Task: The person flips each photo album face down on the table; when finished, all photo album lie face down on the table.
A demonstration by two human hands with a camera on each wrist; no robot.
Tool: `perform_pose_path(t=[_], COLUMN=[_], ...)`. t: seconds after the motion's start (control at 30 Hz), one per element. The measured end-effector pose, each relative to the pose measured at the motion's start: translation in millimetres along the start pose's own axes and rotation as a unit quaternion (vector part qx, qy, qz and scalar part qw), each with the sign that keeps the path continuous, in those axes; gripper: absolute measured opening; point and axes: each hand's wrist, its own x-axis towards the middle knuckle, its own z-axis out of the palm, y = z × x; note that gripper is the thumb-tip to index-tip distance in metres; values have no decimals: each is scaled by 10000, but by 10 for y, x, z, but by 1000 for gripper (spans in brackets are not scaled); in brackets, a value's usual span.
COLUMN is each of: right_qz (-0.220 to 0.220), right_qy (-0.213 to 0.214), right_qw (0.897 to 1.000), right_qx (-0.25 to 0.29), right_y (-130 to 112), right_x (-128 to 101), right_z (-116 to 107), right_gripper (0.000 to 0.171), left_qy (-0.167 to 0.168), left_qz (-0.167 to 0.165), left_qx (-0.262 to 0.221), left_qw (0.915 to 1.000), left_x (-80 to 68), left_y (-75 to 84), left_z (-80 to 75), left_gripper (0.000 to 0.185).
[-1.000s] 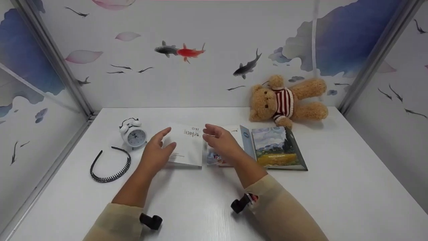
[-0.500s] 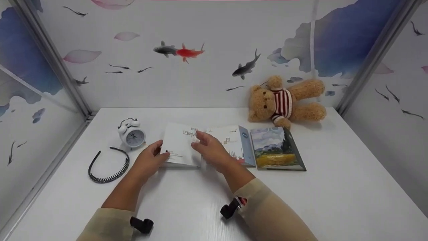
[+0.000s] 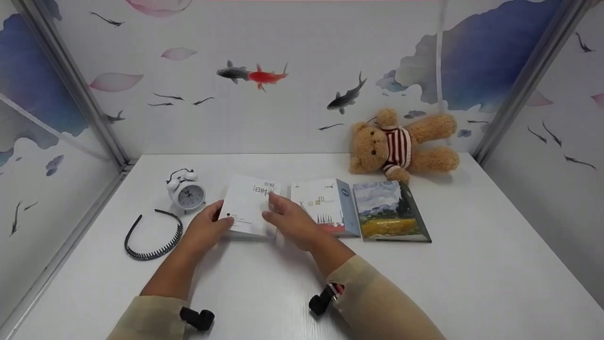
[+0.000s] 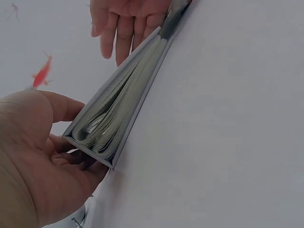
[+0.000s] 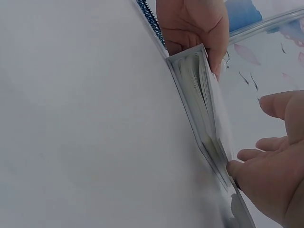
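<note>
A white photo album (image 3: 247,208) with printed characters on its cover lies on the table in front of me. My left hand (image 3: 205,231) grips its left side, thumb on the cover and fingers curled under the spine. Thick pages (image 4: 121,102) show between the covers in the left wrist view. Over the album's right edge is my right hand (image 3: 295,219), its fingers extended and the thumb apart. In the right wrist view the lower fingers (image 5: 249,154) are right at the cover's edge. Part of that edge is hidden behind the hand.
To the right lie a white-and-blue album (image 3: 321,203) and an album with a landscape painting (image 3: 384,208). A teddy bear (image 3: 401,146) lies at the back right. On the left are a white alarm clock (image 3: 188,194) and a black headband (image 3: 151,254).
My left hand has moved down and taken hold of the white photo album's left side. The album has shifted slightly left. My right hand has moved left, uncovering more of the middle album.
</note>
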Motion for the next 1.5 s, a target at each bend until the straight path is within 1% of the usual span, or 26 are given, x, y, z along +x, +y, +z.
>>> perform_pose_path(t=[0.17, 0.23, 0.33, 0.43, 0.6, 0.73, 0.8, 0.9, 0.97, 1.1, 1.23, 1.33, 1.4, 1.5], right_qz=[-75, -54, -13, 12, 25, -191, -352, -574, -691, -776, -742, -717, -762, -790], right_qy=[-69, -84, -137, -175, -339, -525, -563, -573, -508, -367, -299, -125, 25, 157], right_qw=[9998, 9997, 9994, 9987, 9958, 9917, 9906, 9883, 9871, 9852, 9855, 9885, 9899, 9909], right_qx=[156, 204, 327, 486, 855, 1161, 1199, 1289, 1355, 1481, 1498, 1325, 1196, 1077], right_y=[4, 3, 5, 12, -14, -86, -133, -211, -262, -330, -335, -333, -340, -351], right_x=[-6, -2, 5, 12, -13, -78, -116, -163, -187, -207, -203, -188, -169, -141], right_z=[0, -10, -28, -49, -84, -95, -97, -93, -88, -84, -115, -163, -201, -253], right_gripper=[71, 72, 73, 74, 74, 72, 70, 68, 67, 64, 66, 71, 74, 76], left_qy=[95, 145, 213, 230, 183, 54, -68, -261, -330, -353, -478, -544, -533, -603], left_qz=[54, 51, 2, -33, 151, 411, 600, 892, 1042, 1169, 1134, 1072, 945, 671], left_qx=[-72, -104, -293, -789, -1764, -2032, -2120, -2088, -1983, -1733, -1683, -1652, -1551, -1302], left_qw=[9999, 9998, 9993, 9966, 9840, 9783, 9754, 9735, 9740, 9773, 9780, 9789, 9819, 9874], left_x=[-27, -42, -73, -103, -148, -185, -204, -249, -278, -311, -303, -266, -233, -183], left_y=[26, 64, 143, 215, 291, 334, 361, 410, 441, 475, 457, 410, 366, 269], left_z=[-25, -26, -23, -20, -10, 35, 72, 125, 151, 176, 187, 198, 201, 195], left_gripper=[71, 71, 70, 67, 68, 69, 69, 67, 66, 66, 63, 59, 58, 63])
